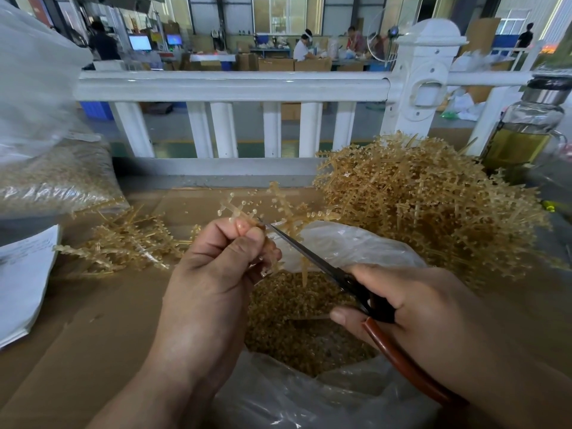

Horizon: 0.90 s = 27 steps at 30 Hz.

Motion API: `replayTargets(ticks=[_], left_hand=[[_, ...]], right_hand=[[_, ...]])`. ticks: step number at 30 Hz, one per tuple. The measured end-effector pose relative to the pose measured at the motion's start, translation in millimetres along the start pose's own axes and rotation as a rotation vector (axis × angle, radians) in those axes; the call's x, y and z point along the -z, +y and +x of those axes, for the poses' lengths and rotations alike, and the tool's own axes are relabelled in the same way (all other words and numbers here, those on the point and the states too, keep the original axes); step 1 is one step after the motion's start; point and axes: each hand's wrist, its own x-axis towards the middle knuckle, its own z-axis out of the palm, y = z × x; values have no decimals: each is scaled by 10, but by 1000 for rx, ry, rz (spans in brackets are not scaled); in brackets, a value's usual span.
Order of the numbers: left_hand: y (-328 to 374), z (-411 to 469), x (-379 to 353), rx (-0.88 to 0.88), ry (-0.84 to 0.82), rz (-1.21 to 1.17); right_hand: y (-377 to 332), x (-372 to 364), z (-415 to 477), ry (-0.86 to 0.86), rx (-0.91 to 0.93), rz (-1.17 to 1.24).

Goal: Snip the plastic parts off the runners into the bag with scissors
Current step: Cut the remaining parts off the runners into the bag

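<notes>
**Snipping under way, large heap still waiting**

Curled tight, the fingers [246, 229] of my left hand [213, 274] pinch one runner [238, 209] against the thumb, its beaded branches sticking up past the knuckles. My right hand [418, 305] is wrapped round the handles of the scissors [309, 253]. The blades look nearly closed, with their tip at the runner just beside my left fingertips.

Both hands work directly above the bag [356, 246], which sits open at the near edge of the table [93, 320]. Its floor is already covered by a thick layer of snipped parts [294, 311], so I judge a good share of the cutting done.

Plenty remains, though. A big tangled heap of runners [433, 205] fills the far right of the table, touching the bag's back rim. A smaller, flatter heap [123, 243] lies left of my hands. I cannot tell whether those are stripped or waiting.

At the far left corner a second bag [55, 181] bulges with what look like finished parts. My guess is somewhere mid-job, with the larger heap still ahead.
</notes>
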Motion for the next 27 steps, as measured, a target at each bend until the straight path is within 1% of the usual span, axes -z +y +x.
replayTargets(ticks=[5, 9, 13, 15, 19, 23, 27], left_hand=[[-2, 0, 8, 9, 13, 31], [-18, -3, 24, -46, 35, 128], [-36, 23, 90, -27, 82, 177], [-47, 39, 108, -12, 106, 179], [-64, 33, 109, -18, 78, 173], [-35, 34, 78, -45, 33, 44], [-25, 34, 69, -86, 27, 72]], right_hand=[[9, -7, -1, 2, -1, -22], [13, -3, 10, 2, 7, -40], [7, -6, 11, -21, 11, -97], [9, -17, 10, -13, 8, -97], [19, -62, 1, 31, -17, -30], [13, -76, -4, 31, -37, 22], [3, -55, 0, 12, -59, 68]])
